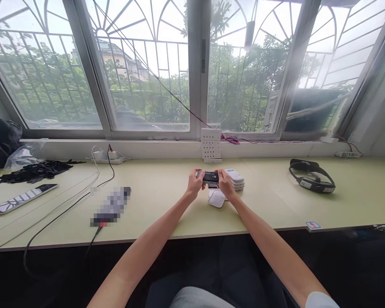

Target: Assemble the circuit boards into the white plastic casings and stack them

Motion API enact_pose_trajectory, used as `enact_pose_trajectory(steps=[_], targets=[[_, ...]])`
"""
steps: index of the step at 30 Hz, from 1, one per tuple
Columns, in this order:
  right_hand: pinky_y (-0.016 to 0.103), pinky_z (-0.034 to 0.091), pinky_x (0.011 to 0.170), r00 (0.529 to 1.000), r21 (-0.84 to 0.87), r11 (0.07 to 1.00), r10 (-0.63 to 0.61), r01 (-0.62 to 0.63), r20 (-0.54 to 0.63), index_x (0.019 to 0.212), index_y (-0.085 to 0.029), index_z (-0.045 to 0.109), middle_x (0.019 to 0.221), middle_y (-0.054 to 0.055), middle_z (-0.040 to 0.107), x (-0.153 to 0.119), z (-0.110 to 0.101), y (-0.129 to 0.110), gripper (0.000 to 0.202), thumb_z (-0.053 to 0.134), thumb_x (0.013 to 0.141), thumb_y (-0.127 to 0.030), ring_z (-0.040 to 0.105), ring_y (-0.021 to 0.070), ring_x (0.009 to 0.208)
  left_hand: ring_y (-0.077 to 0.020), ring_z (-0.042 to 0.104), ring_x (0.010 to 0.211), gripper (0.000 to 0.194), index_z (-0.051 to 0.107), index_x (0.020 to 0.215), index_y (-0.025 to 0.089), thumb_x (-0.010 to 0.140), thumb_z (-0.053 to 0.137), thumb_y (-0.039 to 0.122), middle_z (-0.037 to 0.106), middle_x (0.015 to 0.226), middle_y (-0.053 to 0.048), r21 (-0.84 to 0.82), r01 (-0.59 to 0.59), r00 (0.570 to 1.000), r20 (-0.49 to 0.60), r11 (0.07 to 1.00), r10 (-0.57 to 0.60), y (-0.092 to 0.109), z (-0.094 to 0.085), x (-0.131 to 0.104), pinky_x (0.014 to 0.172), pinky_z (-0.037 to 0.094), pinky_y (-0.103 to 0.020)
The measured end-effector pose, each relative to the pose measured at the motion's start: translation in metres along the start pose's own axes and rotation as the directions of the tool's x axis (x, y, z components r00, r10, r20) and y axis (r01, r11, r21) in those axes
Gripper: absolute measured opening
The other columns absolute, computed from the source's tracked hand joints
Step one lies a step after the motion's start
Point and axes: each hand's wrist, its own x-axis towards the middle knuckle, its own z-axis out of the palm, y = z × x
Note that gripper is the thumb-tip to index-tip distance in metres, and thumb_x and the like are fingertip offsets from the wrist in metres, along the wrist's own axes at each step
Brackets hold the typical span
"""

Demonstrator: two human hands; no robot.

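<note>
A small black battery pack (211,176) with white print is held up between both hands, over the table. My left hand (195,182) grips its left end, fingers closed round it. At its right end, my right hand (225,182) is closed on the same pack. Just below lies a white rounded cover (216,198) on the table. A stack of white flat devices (236,179) stands right behind my right hand, partly hidden by it. What lies directly beneath the pack is partly covered by the hands.
The pale table (269,209) holds a black headset (314,177) at right and a white perforated block (211,145) against the sill. At left are a blurred-out object (111,207), a phone (22,199), cables, a power strip (111,158) and black straps (32,171).
</note>
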Motion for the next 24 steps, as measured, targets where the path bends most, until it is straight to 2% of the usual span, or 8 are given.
enact_pose_trajectory(steps=[5,14,24], targets=[[0.027,0.048,0.047,1.000,-0.023,1.000,-0.002,0.002,0.008,0.095,-0.022,0.058,0.093,0.010,0.064,-0.0001,-0.0005,0.0002,0.039,0.034,0.094,-0.053,0.060,0.0204,0.072,-0.0071,0.044,0.033,0.032,0.050,0.102,0.018,0.087,0.065,0.042,0.053,0.056,0.007,-0.001,0.010,1.000,0.007,1.000,-0.010,-0.0015,-0.0004,0.0004,0.034,0.034,-0.019],[0.027,0.050,0.049,0.999,0.014,1.000,0.024,-0.025,0.038,0.096,-0.023,0.059,0.095,0.010,0.064,-0.0011,-0.0010,0.0003,0.037,0.034,0.095,-0.051,0.062,0.0216,0.078,-0.0080,0.046,0.035,0.026,0.048,0.102,0.018,0.090,0.060,0.038,0.053,0.055,0.006,-0.006,0.032,0.999,0.033,0.999,-0.032,0.0015,0.0012,-0.0026,0.035,0.036,-0.020],[0.027,0.050,0.048,0.999,0.004,1.000,0.028,-0.028,0.045,0.095,-0.023,0.060,0.096,0.010,0.066,-0.0001,-0.0012,0.0016,0.035,0.036,0.094,-0.050,0.063,0.0218,0.079,-0.0083,0.046,0.034,0.025,0.049,0.102,0.017,0.090,0.060,0.036,0.052,0.054,0.006,0.000,0.039,0.999,0.014,0.999,-0.039,-0.0019,0.0002,0.0006,0.034,0.035,-0.020]])
